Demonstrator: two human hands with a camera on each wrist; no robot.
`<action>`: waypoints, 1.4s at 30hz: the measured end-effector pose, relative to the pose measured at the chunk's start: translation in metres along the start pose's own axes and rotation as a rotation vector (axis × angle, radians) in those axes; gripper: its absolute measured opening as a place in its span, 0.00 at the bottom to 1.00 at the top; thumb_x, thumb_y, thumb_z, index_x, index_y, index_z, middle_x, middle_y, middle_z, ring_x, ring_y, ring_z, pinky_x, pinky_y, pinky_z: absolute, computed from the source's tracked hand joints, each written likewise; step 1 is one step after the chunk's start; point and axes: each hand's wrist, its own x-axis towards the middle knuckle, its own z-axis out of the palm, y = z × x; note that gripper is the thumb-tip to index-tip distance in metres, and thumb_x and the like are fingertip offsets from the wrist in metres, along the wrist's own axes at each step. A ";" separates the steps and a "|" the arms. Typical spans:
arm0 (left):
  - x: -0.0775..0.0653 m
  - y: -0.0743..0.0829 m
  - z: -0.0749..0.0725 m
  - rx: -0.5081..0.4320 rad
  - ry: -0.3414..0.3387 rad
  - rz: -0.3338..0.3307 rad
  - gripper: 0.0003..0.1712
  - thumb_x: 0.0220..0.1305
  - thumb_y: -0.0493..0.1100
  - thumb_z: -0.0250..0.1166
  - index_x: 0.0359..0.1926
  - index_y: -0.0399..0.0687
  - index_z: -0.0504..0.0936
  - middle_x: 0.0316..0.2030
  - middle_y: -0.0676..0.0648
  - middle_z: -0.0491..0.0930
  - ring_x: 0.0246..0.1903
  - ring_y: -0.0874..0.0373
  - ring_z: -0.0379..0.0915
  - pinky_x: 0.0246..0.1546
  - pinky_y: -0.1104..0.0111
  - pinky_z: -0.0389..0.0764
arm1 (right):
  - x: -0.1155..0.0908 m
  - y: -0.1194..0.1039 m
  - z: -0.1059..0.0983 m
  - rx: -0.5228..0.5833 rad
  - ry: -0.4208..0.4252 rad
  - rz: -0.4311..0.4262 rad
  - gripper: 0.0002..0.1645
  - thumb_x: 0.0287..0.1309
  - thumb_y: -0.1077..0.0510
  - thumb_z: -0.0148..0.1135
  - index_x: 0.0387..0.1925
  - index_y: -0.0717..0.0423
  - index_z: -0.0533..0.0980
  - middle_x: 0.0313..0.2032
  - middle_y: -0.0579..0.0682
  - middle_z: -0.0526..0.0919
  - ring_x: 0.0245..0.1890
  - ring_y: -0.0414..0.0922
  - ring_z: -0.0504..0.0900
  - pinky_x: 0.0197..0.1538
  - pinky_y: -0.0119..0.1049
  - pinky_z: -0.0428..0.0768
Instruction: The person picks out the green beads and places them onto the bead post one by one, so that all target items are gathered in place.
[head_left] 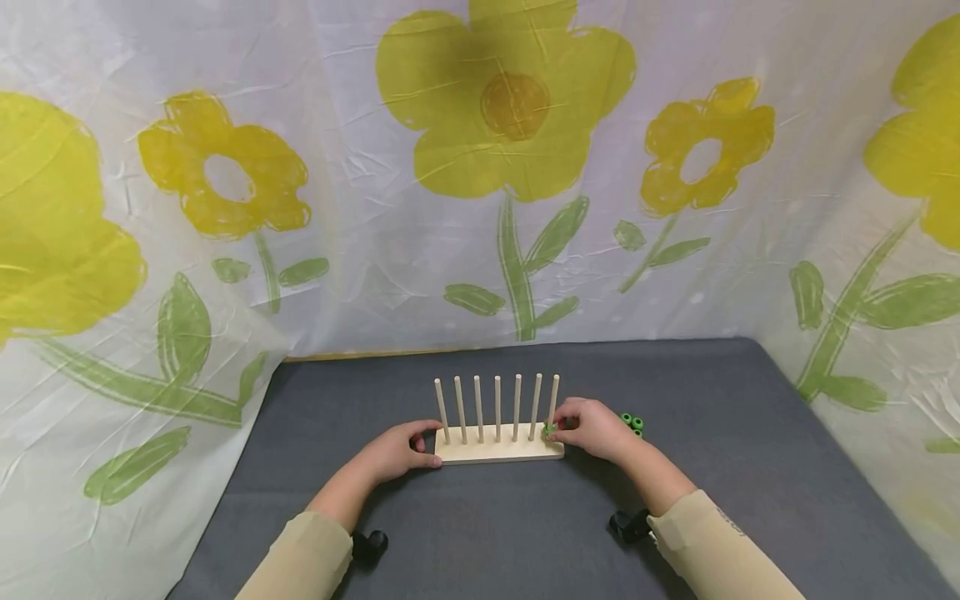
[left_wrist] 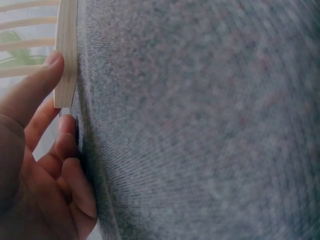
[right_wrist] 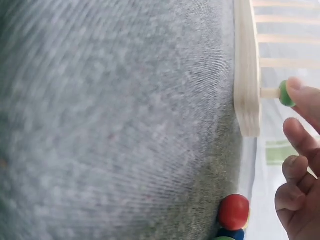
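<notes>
A pale wooden peg rack [head_left: 498,452] with several upright pegs in a row stands on the dark cloth. My left hand [head_left: 396,450] grips its left end, thumb on the front edge and a finger behind, seen closely in the left wrist view [left_wrist: 47,150]. At the other end, my right hand [head_left: 596,427] pinches a green bead [right_wrist: 286,93] between thumb and forefinger. That bead is around the rightmost peg [right_wrist: 270,93], a little above the base. The right hand's other fingers are loosely bent.
Several green beads [head_left: 636,422] lie on the cloth just right of my right hand. A red bead [right_wrist: 234,212] and a blue one [right_wrist: 231,233] show in the right wrist view. Behind the dark-covered table [head_left: 480,533] hangs a flower-printed curtain [head_left: 360,275].
</notes>
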 end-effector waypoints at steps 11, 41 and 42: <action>0.000 0.002 -0.001 0.008 -0.003 0.001 0.35 0.54 0.50 0.77 0.63 0.55 0.77 0.28 0.51 0.72 0.26 0.58 0.65 0.30 0.64 0.64 | 0.002 0.006 0.006 -0.089 -0.041 -0.054 0.04 0.55 0.53 0.74 0.32 0.44 0.84 0.30 0.37 0.75 0.26 0.34 0.70 0.32 0.33 0.71; -0.002 0.001 -0.001 0.019 0.005 0.015 0.35 0.54 0.49 0.77 0.63 0.54 0.77 0.28 0.51 0.71 0.26 0.57 0.65 0.31 0.64 0.65 | -0.027 0.013 -0.035 -0.050 -0.070 0.004 0.13 0.58 0.53 0.71 0.45 0.49 0.86 0.36 0.39 0.79 0.28 0.38 0.71 0.33 0.35 0.73; -0.002 0.001 -0.001 0.018 0.005 0.014 0.35 0.54 0.49 0.77 0.63 0.54 0.77 0.28 0.51 0.71 0.26 0.57 0.65 0.31 0.64 0.64 | -0.031 0.015 -0.036 -0.053 -0.070 0.002 0.13 0.59 0.53 0.71 0.45 0.49 0.86 0.36 0.40 0.79 0.28 0.38 0.71 0.33 0.35 0.73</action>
